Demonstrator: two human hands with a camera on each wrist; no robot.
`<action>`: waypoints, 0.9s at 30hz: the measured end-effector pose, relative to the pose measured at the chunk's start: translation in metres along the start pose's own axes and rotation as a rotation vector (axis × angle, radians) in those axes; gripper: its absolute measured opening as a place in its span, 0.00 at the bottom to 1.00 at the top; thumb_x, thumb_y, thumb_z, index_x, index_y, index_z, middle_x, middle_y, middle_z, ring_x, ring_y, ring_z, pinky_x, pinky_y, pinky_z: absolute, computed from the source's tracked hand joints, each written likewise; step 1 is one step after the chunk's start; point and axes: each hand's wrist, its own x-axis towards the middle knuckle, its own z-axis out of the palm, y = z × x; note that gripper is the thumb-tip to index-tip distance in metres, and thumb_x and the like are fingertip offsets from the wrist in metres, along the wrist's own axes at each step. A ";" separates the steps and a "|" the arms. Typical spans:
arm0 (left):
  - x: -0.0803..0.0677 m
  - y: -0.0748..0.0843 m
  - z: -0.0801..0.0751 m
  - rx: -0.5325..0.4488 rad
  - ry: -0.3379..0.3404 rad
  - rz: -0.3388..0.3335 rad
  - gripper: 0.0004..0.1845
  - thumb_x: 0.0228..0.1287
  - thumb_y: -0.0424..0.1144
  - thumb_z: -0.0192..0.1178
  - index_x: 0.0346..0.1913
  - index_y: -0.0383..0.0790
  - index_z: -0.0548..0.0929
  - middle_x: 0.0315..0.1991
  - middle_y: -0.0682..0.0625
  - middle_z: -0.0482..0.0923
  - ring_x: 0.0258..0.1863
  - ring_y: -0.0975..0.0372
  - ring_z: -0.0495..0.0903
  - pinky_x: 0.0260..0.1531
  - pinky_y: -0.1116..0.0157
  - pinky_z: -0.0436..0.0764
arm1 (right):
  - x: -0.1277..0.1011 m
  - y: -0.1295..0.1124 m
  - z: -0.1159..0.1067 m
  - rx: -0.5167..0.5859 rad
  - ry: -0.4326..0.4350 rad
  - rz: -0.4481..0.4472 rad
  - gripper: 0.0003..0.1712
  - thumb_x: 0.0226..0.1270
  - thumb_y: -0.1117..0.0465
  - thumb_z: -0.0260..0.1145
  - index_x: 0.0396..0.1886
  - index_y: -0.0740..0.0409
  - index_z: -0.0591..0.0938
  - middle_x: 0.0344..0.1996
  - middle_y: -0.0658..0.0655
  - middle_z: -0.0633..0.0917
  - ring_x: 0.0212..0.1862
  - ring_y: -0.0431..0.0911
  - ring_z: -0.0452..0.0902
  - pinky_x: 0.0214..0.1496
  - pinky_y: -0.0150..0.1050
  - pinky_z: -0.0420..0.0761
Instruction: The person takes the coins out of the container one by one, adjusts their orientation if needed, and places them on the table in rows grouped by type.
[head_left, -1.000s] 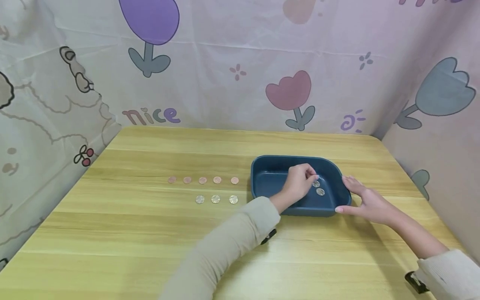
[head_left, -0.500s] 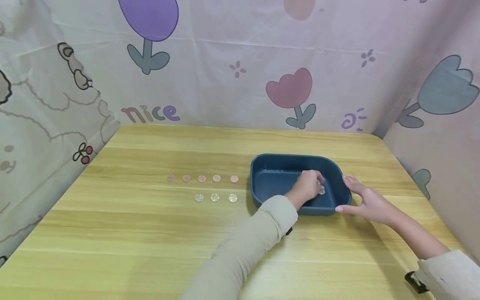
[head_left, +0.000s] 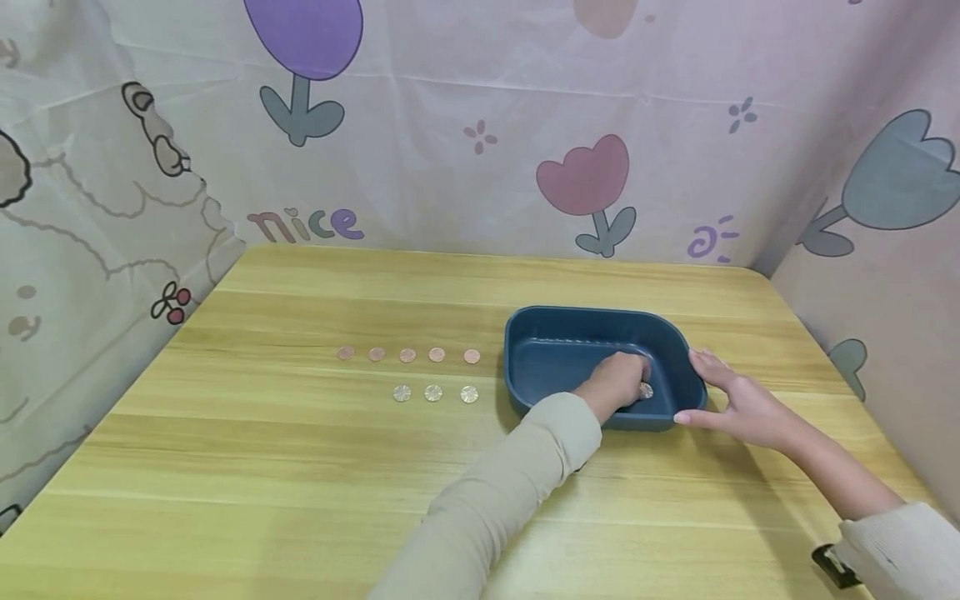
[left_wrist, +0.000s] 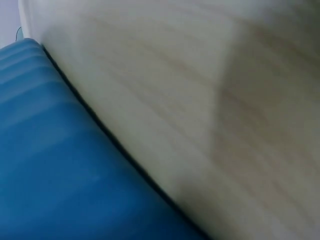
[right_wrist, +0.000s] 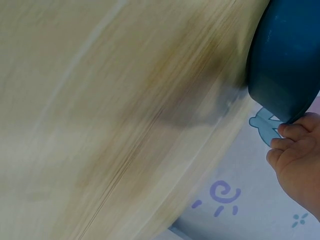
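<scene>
In the head view, a dark blue rectangular tray (head_left: pixel 555 362) with rounded corners stands on the wooden table. My left hand (head_left: pixel 617 379) reaches down inside it with bent fingers, right at a silvery coin (head_left: pixel 647 390) on the tray floor. Its fingertips are mostly hidden, and I cannot tell whether they pinch a coin. My right hand (head_left: pixel 735 406) holds the tray's right end, thumb at the front wall and fingers at the side. In the right wrist view, curled fingers (right_wrist: pixel 295 132) meet the tray's rim. The left wrist view shows the tray's ribbed outer wall (left_wrist: pixel 60 150) close up.
Left of the tray lies a row of several copper-coloured coins (head_left: pixel 407 356). Nearer me is a row of three silvery coins (head_left: pixel 433 393). Behind the wooden table (head_left: pixel 247 467) hangs a printed cloth (head_left: pixel 427 150), which also covers both sides.
My left hand has moved down and rightward into the tray, over the coins there; one of the two seen earlier is now hidden. My right hand keeps its hold, and the rows are unchanged.
</scene>
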 end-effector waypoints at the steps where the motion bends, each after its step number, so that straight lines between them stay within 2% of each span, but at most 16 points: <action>1: -0.001 0.000 0.000 0.004 -0.008 0.001 0.06 0.62 0.45 0.60 0.39 0.50 0.80 0.36 0.60 0.80 0.34 0.69 0.75 0.32 0.75 0.72 | 0.000 0.000 0.000 -0.001 0.001 0.000 0.55 0.53 0.50 0.71 0.69 0.72 0.50 0.67 0.78 0.51 0.70 0.71 0.41 0.61 0.69 0.52; 5: -0.002 0.000 -0.002 0.017 -0.024 0.000 0.06 0.61 0.45 0.61 0.36 0.49 0.78 0.33 0.59 0.78 0.31 0.68 0.74 0.29 0.74 0.70 | 0.000 -0.001 0.000 -0.003 0.001 -0.002 0.55 0.53 0.50 0.71 0.69 0.72 0.50 0.67 0.78 0.51 0.69 0.71 0.41 0.61 0.69 0.52; 8: -0.004 -0.001 -0.003 0.021 -0.030 0.016 0.06 0.59 0.44 0.63 0.29 0.49 0.77 0.26 0.60 0.74 0.27 0.69 0.71 0.27 0.75 0.69 | 0.000 0.000 0.000 -0.007 0.001 -0.005 0.55 0.53 0.50 0.71 0.69 0.72 0.50 0.67 0.79 0.52 0.69 0.71 0.41 0.61 0.69 0.52; 12: -0.004 -0.002 -0.004 0.029 -0.058 0.057 0.18 0.58 0.41 0.63 0.15 0.48 0.69 0.15 0.59 0.63 0.20 0.69 0.63 0.22 0.75 0.64 | 0.000 0.000 0.001 -0.018 0.007 -0.005 0.55 0.53 0.50 0.71 0.69 0.72 0.51 0.67 0.79 0.52 0.69 0.71 0.42 0.60 0.69 0.53; 14: -0.005 -0.001 -0.004 0.033 -0.066 0.061 0.22 0.58 0.41 0.63 0.11 0.47 0.65 0.12 0.58 0.59 0.18 0.68 0.60 0.21 0.75 0.63 | -0.001 0.000 0.001 -0.022 0.008 -0.004 0.55 0.53 0.49 0.71 0.69 0.72 0.51 0.67 0.79 0.52 0.69 0.71 0.42 0.60 0.69 0.53; 17: -0.007 0.000 -0.005 0.003 -0.048 0.018 0.23 0.60 0.40 0.62 0.11 0.46 0.65 0.13 0.57 0.61 0.17 0.68 0.60 0.22 0.76 0.65 | -0.001 0.001 0.001 -0.022 0.007 -0.003 0.55 0.53 0.50 0.71 0.69 0.72 0.51 0.67 0.78 0.52 0.69 0.71 0.42 0.61 0.69 0.52; 20: -0.009 0.001 -0.006 -0.060 -0.001 -0.043 0.21 0.63 0.38 0.58 0.12 0.45 0.68 0.20 0.59 0.73 0.16 0.69 0.61 0.21 0.76 0.66 | -0.001 0.001 0.001 -0.023 0.005 -0.001 0.55 0.53 0.49 0.71 0.70 0.71 0.51 0.67 0.78 0.52 0.69 0.70 0.42 0.61 0.69 0.52; 22: -0.011 0.000 -0.008 -0.117 0.032 -0.080 0.22 0.65 0.35 0.54 0.11 0.45 0.67 0.21 0.57 0.74 0.14 0.68 0.61 0.19 0.76 0.65 | -0.001 0.001 0.001 -0.022 0.005 0.000 0.55 0.53 0.49 0.71 0.70 0.71 0.51 0.67 0.78 0.52 0.69 0.71 0.42 0.61 0.70 0.52; 26: -0.018 -0.006 -0.014 -0.175 0.078 -0.117 0.26 0.64 0.34 0.54 0.07 0.45 0.62 0.12 0.57 0.67 0.13 0.68 0.62 0.18 0.75 0.66 | 0.000 0.001 0.001 -0.027 0.011 -0.001 0.55 0.52 0.49 0.71 0.69 0.71 0.51 0.67 0.78 0.53 0.69 0.71 0.43 0.61 0.69 0.52; 27: -0.020 -0.008 -0.016 -0.186 0.081 -0.120 0.27 0.64 0.35 0.54 0.07 0.45 0.61 0.09 0.56 0.61 0.12 0.67 0.63 0.22 0.76 0.70 | 0.000 0.001 0.001 -0.027 0.013 -0.002 0.55 0.52 0.49 0.71 0.69 0.71 0.52 0.67 0.78 0.53 0.69 0.71 0.43 0.61 0.69 0.52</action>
